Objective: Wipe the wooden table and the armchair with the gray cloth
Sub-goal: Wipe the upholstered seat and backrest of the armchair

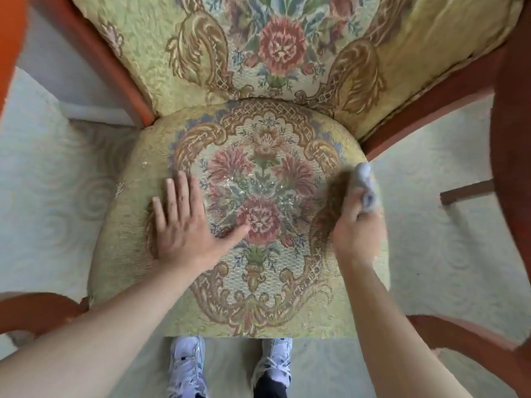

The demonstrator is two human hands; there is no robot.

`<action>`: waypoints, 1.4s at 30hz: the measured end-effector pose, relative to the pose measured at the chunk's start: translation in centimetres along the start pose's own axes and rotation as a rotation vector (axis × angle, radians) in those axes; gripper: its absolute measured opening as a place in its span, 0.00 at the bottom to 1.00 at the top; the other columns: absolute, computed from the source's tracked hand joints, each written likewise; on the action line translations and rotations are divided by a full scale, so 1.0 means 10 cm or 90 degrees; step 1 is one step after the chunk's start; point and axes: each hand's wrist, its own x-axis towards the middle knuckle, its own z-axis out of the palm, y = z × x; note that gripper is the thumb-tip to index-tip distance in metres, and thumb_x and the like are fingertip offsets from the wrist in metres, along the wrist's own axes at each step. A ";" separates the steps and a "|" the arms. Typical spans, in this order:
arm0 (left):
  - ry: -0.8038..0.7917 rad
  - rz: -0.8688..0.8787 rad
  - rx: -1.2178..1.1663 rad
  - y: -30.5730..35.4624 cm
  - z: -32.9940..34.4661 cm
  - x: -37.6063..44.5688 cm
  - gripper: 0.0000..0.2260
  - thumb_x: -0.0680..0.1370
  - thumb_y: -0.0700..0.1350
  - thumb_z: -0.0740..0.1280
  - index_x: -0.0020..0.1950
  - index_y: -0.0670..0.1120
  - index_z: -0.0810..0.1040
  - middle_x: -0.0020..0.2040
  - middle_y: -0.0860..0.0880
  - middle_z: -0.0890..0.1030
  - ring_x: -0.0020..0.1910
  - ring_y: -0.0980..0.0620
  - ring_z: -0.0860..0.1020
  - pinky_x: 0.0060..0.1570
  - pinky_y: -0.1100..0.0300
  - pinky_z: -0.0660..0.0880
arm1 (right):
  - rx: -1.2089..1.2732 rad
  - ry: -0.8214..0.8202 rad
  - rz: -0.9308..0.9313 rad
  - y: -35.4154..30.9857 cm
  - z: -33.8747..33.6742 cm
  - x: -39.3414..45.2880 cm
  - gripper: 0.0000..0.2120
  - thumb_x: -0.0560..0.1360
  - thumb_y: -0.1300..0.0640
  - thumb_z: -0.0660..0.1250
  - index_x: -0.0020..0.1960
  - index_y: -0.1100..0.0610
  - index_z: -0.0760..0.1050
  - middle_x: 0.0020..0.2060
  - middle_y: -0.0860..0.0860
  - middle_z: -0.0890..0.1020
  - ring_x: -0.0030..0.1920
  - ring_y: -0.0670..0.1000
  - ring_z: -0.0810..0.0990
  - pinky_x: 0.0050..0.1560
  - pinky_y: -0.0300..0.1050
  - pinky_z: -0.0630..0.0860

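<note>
Two hands on one armchair (287, 317) — right (355, 225) gripping one gray cloth (366, 185).

Soft, even daylight fills the view; the right hand (355, 225) and gray cloth (365, 182) smear with motion blur, casting a dark shadow, and the wooden armrests (505, 139) bow at the edges.
</note>
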 end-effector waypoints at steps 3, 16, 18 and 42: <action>0.031 0.008 0.037 -0.01 0.05 -0.01 0.60 0.66 0.84 0.44 0.81 0.42 0.37 0.82 0.42 0.37 0.81 0.43 0.38 0.79 0.40 0.44 | -0.099 -0.052 -0.100 0.05 0.42 -0.15 0.26 0.83 0.41 0.44 0.80 0.46 0.56 0.80 0.53 0.57 0.79 0.56 0.52 0.78 0.56 0.48; 0.037 0.016 0.067 0.03 0.06 0.01 0.59 0.67 0.83 0.46 0.82 0.39 0.43 0.83 0.40 0.44 0.82 0.41 0.45 0.77 0.36 0.52 | -0.233 -0.108 -0.190 -0.18 0.67 -0.46 0.29 0.81 0.40 0.37 0.81 0.44 0.46 0.80 0.47 0.43 0.80 0.50 0.41 0.78 0.50 0.37; 0.039 0.017 0.057 0.03 0.06 0.03 0.60 0.66 0.83 0.45 0.82 0.39 0.44 0.83 0.40 0.46 0.82 0.42 0.46 0.76 0.36 0.52 | -0.256 -0.142 -0.244 -0.30 0.77 -0.50 0.29 0.81 0.40 0.36 0.81 0.44 0.46 0.80 0.47 0.43 0.79 0.50 0.39 0.78 0.49 0.35; 0.029 0.024 0.030 0.01 0.00 -0.03 0.59 0.68 0.83 0.45 0.82 0.39 0.42 0.82 0.40 0.43 0.81 0.41 0.44 0.77 0.37 0.50 | -0.329 -0.276 -0.573 0.42 -0.01 -0.18 0.27 0.82 0.50 0.51 0.79 0.55 0.57 0.80 0.53 0.56 0.80 0.54 0.48 0.79 0.57 0.46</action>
